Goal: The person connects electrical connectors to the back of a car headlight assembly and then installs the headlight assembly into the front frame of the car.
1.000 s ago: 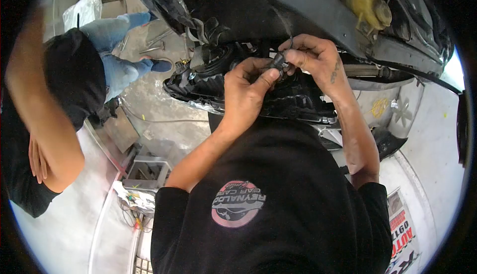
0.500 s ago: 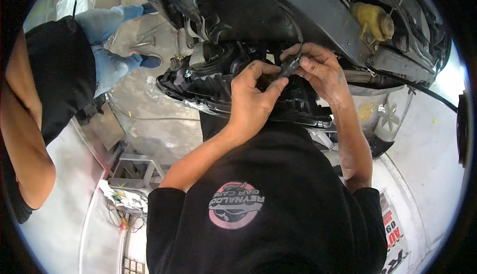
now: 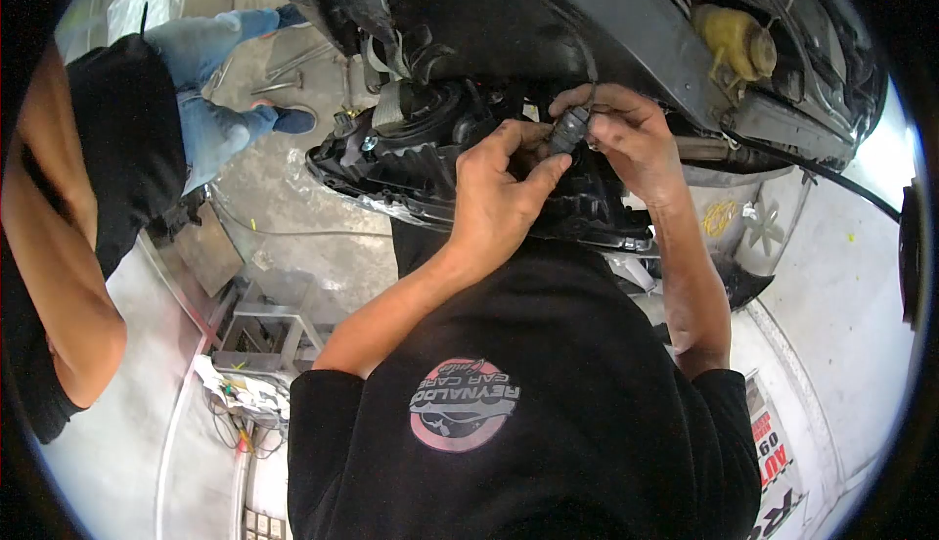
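Between my two hands is a black electrical connector [image 3: 569,132], with a thin black wire [image 3: 592,66] running up from it. My left hand [image 3: 504,173] pinches its lower end between thumb and fingers. My right hand [image 3: 631,139] is closed around its upper end, where the wire comes in; the fingertips partly hide the join. Just below and behind both hands lies a black headlight housing [image 3: 440,183], its back side facing up. The black car body panel [image 3: 489,26] rises beyond the hands.
A co-worker in a black shirt [image 3: 122,139] and jeans stands at the left. A yellowish container [image 3: 734,41] sits in the car's front at the upper right. A metal stand [image 3: 264,335] is at the lower left, and a cable [image 3: 303,234] crosses the floor.
The connector has turned in my fingers, so more of its broad side shows. My hands have stayed nearly in place. The co-worker's arm has shifted slightly to the right.
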`<move>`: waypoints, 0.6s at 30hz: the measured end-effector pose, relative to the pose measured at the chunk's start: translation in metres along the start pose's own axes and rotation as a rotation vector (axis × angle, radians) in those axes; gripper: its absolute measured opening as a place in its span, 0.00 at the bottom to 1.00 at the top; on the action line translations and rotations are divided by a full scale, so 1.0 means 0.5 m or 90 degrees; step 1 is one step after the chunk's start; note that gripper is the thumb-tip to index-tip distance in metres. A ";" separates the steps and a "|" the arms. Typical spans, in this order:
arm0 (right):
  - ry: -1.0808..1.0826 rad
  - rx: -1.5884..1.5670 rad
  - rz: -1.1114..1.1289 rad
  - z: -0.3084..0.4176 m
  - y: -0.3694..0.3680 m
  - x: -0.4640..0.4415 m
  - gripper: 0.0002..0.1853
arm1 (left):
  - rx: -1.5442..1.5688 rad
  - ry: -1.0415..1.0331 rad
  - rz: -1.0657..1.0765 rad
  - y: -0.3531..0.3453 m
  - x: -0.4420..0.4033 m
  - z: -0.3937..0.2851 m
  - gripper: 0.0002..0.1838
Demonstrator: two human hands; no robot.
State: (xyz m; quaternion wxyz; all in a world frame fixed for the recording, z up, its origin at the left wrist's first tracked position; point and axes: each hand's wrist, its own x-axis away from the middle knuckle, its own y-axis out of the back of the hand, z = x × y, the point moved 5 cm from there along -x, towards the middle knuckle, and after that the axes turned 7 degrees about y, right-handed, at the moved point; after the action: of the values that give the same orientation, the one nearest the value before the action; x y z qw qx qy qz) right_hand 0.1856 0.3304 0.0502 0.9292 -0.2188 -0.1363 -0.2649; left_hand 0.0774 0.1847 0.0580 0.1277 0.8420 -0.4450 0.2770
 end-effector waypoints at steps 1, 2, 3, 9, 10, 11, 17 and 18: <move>0.004 0.028 0.000 -0.002 0.003 -0.001 0.21 | 0.003 -0.008 -0.003 -0.002 -0.001 0.004 0.14; 0.008 0.056 0.001 -0.003 0.005 -0.002 0.21 | 0.006 -0.016 -0.006 -0.002 -0.001 0.005 0.13; 0.003 0.047 0.005 -0.002 0.003 -0.002 0.20 | -0.003 -0.024 -0.008 -0.002 -0.001 0.005 0.13; 0.004 0.002 -0.002 -0.002 -0.004 -0.003 0.19 | -0.009 -0.047 -0.025 -0.006 0.000 0.009 0.12; 0.006 0.003 -0.009 -0.002 -0.006 -0.002 0.19 | -0.004 -0.040 -0.021 -0.006 0.000 0.007 0.12; 0.008 0.005 -0.016 -0.003 -0.006 -0.001 0.19 | 0.001 -0.033 -0.017 -0.006 0.000 0.006 0.12; 0.040 -0.023 -0.017 -0.007 -0.010 -0.001 0.17 | -0.044 -0.109 -0.042 -0.005 -0.002 0.020 0.12; 0.039 -0.006 -0.018 -0.007 -0.008 0.000 0.16 | -0.034 -0.098 -0.037 -0.005 -0.002 0.021 0.12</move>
State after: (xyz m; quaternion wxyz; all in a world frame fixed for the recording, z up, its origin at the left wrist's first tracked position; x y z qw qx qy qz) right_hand 0.1836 0.3257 0.0485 0.9282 -0.2128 -0.1095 -0.2850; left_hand 0.0826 0.1819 0.0492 0.1236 0.8697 -0.4358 0.1958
